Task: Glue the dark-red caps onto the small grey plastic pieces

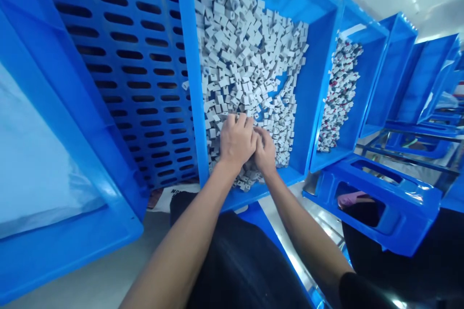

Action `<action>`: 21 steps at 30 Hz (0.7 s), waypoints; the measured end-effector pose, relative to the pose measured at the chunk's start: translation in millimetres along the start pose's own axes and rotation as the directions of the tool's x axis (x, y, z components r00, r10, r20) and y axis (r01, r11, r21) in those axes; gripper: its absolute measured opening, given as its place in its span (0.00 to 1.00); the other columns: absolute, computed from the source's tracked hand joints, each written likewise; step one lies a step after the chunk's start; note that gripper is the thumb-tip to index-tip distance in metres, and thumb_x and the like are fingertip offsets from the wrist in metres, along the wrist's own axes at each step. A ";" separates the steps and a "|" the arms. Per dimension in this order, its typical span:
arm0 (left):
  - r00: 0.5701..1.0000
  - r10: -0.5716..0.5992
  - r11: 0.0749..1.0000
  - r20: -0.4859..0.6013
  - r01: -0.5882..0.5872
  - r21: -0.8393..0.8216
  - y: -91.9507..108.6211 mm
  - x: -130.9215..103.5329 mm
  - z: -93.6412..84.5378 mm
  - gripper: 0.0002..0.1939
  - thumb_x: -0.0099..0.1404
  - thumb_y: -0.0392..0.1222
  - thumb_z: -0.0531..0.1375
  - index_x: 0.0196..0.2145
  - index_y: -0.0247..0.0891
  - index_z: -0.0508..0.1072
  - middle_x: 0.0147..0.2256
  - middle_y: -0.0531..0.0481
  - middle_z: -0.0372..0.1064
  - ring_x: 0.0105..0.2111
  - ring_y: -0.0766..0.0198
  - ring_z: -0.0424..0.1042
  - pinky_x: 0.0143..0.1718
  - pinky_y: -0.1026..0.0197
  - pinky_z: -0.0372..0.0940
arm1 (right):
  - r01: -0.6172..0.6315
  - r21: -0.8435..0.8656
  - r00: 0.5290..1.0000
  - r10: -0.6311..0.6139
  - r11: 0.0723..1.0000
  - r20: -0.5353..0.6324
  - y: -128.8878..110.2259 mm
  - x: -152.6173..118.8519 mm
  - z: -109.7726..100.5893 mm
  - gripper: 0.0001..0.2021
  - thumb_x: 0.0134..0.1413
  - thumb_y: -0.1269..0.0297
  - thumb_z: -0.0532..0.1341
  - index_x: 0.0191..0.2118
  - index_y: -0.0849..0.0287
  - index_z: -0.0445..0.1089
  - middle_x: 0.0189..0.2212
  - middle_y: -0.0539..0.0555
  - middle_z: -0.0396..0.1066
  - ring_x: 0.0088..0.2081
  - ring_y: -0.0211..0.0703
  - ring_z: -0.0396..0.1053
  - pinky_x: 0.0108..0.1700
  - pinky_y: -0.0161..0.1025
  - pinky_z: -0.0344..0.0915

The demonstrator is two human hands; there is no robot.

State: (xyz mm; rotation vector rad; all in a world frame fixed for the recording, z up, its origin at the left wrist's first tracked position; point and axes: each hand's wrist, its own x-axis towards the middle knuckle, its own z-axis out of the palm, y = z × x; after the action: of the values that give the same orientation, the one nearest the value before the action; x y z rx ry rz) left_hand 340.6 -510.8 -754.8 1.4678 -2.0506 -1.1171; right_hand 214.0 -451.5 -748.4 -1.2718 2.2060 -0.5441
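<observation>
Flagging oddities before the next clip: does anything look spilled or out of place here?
One pale block sits outside the blue bin, beside its picture-left wall, over the slotted blue panel. It looks stray because the similar loose blocks lie inside.

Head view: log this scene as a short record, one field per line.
Left hand: fingers curled down among the pale grey blocks; left hand, blocks
Right hand: right hand close beside it, fingers also bent; grip hidden
Container: blue bin around the blocks
Left of bin: slotted blue panel
Right of bin: second blue bin with pale and red pieces
</observation>
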 end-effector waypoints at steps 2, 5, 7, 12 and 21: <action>1.000 -0.003 1.000 0.007 0.003 0.009 1.3 -18.1 3.4 0.23 0.81 0.40 0.56 0.66 0.32 0.81 0.63 0.29 0.79 0.59 0.34 0.74 0.60 0.36 0.70 | -0.008 0.010 1.000 0.008 1.000 -0.021 4.3 -19.4 4.0 0.23 0.81 0.49 0.52 0.59 0.54 0.80 0.59 0.62 0.84 0.62 0.56 0.78 0.70 0.57 0.71; 1.000 -0.029 0.999 0.007 0.029 0.013 5.0 -52.7 8.3 0.25 0.83 0.41 0.55 0.71 0.37 0.78 0.66 0.30 0.77 0.58 0.35 0.75 0.63 0.34 0.68 | -0.041 -0.003 0.998 0.041 0.999 -0.053 9.3 -35.1 6.3 0.24 0.81 0.48 0.53 0.63 0.54 0.79 0.62 0.65 0.81 0.67 0.59 0.73 0.74 0.63 0.66; 0.998 -0.056 0.998 -0.014 0.056 0.006 6.7 -73.8 10.5 0.22 0.84 0.44 0.56 0.68 0.40 0.80 0.67 0.30 0.76 0.63 0.33 0.74 0.69 0.30 0.64 | -0.048 -0.012 0.998 0.048 0.999 -0.047 10.3 -41.3 3.0 0.22 0.81 0.48 0.54 0.61 0.53 0.80 0.61 0.64 0.82 0.67 0.60 0.73 0.75 0.64 0.65; 0.992 -0.116 0.993 -0.053 0.114 -0.036 2.5 -104.2 12.0 0.19 0.84 0.46 0.54 0.52 0.38 0.85 0.58 0.28 0.77 0.65 0.33 0.71 0.71 0.29 0.63 | -0.047 -0.034 0.999 0.047 0.998 0.009 6.6 -63.8 -10.0 0.19 0.80 0.48 0.58 0.58 0.51 0.82 0.55 0.61 0.84 0.59 0.58 0.77 0.72 0.62 0.68; 0.986 -0.166 0.981 -0.009 0.165 -0.099 5.0 -112.3 23.3 0.28 0.85 0.46 0.50 0.72 0.35 0.77 0.72 0.27 0.72 0.75 0.34 0.64 0.76 0.32 0.56 | -0.078 -0.048 0.996 0.080 0.996 0.043 6.7 -79.3 4.5 0.20 0.82 0.53 0.52 0.59 0.52 0.80 0.64 0.62 0.81 0.69 0.57 0.74 0.75 0.61 0.67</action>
State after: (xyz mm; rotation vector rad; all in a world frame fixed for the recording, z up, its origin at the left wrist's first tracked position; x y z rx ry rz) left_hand 364.3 -398.5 -749.7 1.6167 -1.8617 -1.2449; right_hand 245.3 -379.3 -736.4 -1.2024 2.2328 -0.4317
